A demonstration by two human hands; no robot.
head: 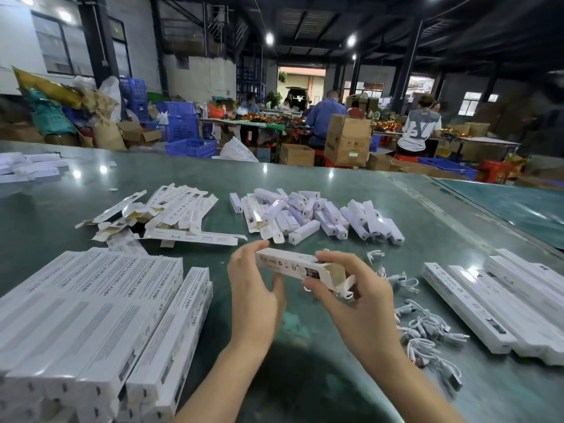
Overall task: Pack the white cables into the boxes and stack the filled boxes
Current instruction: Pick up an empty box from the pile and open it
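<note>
Both hands, left hand (254, 296) and right hand (355, 296), grip a long white cardboard box (300, 268) whose open end-flap could crush if the coiled white cable (345, 293) snags.

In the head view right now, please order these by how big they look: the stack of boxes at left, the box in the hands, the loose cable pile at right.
1. Stack of boxes, though it lies nearest the camera.
2. Loose cable pile.
3. Box in the hands.
</note>
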